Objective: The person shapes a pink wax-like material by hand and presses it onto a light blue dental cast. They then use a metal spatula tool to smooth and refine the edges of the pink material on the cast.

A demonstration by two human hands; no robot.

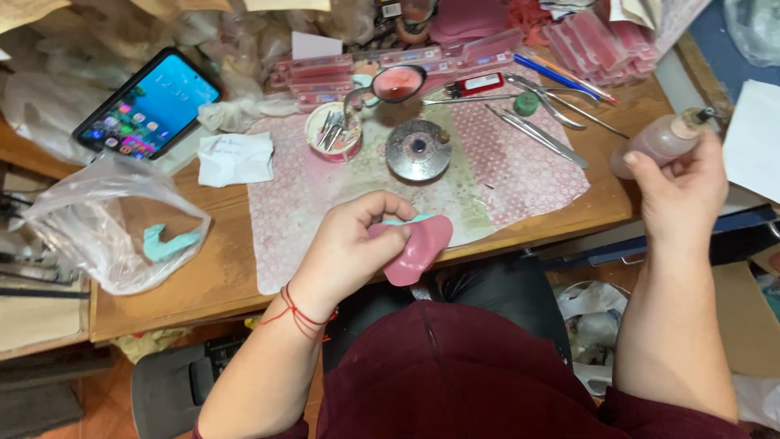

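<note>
the left hand (345,252) is closed around a pink wax plate (416,248), thumb and fingers pinching its edge, with a bit of teal showing behind it; the plate hangs just over the near edge of the desk (207,276). the right hand (681,191) is curled round a small pinkish bottle (662,142) with a dark nozzle, held tilted past the desk's right end.

the desk is wood, covered in the middle by a stained pink patterned mat (504,175). on the mat sit a round metal dish (418,149), a small cup of tools (333,132) and a ladle (396,84) of pink wax. metal tools (540,134) lie at the right, pink boxes (597,41) at the back. a lit phone (148,103) leans at the left, near a folded paper (236,158) and a clear bag (106,219) holding a teal piece. a cluttered floor and a bin (589,321) show below the desk.
</note>
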